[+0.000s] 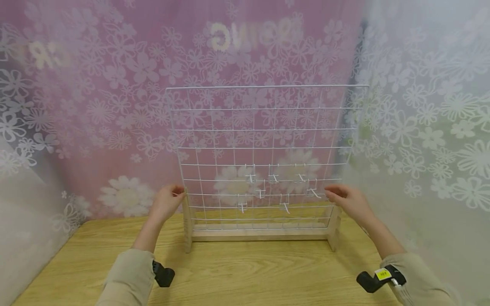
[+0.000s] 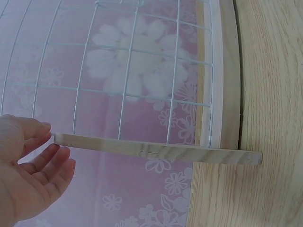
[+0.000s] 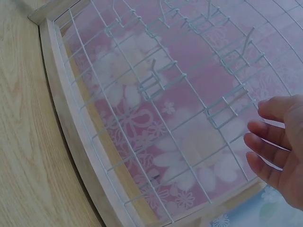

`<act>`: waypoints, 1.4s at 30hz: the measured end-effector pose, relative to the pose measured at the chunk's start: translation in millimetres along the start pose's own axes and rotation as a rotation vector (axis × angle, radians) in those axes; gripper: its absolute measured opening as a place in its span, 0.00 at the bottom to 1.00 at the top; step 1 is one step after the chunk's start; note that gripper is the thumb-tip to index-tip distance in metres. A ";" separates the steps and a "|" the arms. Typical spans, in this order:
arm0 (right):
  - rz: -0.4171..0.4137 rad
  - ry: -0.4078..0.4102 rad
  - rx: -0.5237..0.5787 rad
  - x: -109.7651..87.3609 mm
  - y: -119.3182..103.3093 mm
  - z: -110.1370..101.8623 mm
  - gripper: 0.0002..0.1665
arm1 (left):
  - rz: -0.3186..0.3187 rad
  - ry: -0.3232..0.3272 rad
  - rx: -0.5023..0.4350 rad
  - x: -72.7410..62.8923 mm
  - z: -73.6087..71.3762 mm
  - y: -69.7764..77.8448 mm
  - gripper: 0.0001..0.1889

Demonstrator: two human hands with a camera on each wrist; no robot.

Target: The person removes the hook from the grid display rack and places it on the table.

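Note:
A white wire grid panel (image 1: 264, 129) stands upright in a wooden stand (image 1: 260, 234). Several small white wire hooks (image 1: 284, 207) hang on its lower half. My left hand (image 1: 166, 203) is at the panel's left edge, its thumb and forefinger pinching the edge wire just above the stand's left post (image 2: 156, 150); the other fingers hang loosely bent. Across from it, my right hand (image 1: 350, 204) is at the panel's right edge above the right post (image 1: 334, 229). In the right wrist view its fingers (image 3: 267, 142) look relaxed and spread near the wires, holding nothing.
The stand rests on a wood-grain table (image 1: 245, 272). Behind it hangs a translucent floral curtain (image 1: 115, 106), pinkish in colour. A paler floral curtain (image 1: 432, 127) closes off the right side. Black camera mounts (image 1: 163, 275) sit on both sleeves.

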State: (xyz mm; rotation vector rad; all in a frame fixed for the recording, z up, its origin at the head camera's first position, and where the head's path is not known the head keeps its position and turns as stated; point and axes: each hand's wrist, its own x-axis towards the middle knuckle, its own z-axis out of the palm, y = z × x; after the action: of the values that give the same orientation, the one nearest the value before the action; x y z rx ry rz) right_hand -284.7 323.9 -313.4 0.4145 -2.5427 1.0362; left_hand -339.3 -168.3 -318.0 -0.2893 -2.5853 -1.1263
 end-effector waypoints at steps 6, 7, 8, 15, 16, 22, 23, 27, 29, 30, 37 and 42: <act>0.026 -0.048 0.029 7.6 -9.3 -3.6 0.22 | -0.013 0.016 -0.014 2.0 2.6 -0.7 0.12; 0.032 -0.055 0.032 8.6 -10.4 -3.7 0.22 | -0.021 0.019 -0.020 2.1 3.2 -1.0 0.12; 0.038 -0.064 0.034 9.4 -11.1 -3.9 0.22 | -0.028 0.020 -0.026 2.2 3.9 -1.6 0.11; 0.022 -0.116 0.046 17.4 -10.3 -0.5 0.23 | -0.062 0.039 -0.060 3.6 7.7 -2.6 0.08; 0.016 -0.118 0.042 18.5 -10.4 0.0 0.23 | -0.060 0.044 -0.060 4.3 8.2 -2.7 0.08; -0.015 -0.133 0.029 23.2 -13.2 2.6 0.20 | -0.058 0.079 -0.078 5.8 11.3 -1.4 0.06; -0.018 -0.134 0.027 23.5 -13.6 2.9 0.20 | -0.059 0.090 -0.079 6.0 12.0 -1.3 0.06; -0.013 -0.136 0.030 24.2 -15.0 3.4 0.20 | -0.065 0.141 -0.085 6.0 15.2 -0.4 0.06; -0.001 -0.139 0.040 24.8 -15.4 3.3 0.21 | -0.070 0.166 -0.086 6.3 16.7 0.0 0.06; 0.007 -0.142 0.040 25.2 -15.5 3.2 0.21 | -0.073 0.175 -0.087 6.4 17.3 0.2 0.06; 0.036 -0.187 0.062 29.1 -14.2 3.0 0.22 | -0.076 0.186 -0.090 5.6 17.9 -0.1 0.06; 0.052 -0.209 0.070 29.7 -13.9 3.5 0.22 | -0.084 0.178 -0.092 4.3 18.5 -1.7 0.07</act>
State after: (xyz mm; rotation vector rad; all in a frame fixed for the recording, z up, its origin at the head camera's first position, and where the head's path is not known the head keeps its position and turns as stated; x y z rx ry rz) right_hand -306.4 308.0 -294.4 0.5029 -2.7193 1.1583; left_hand -347.4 -155.5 -329.6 -0.0965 -2.4144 -1.2425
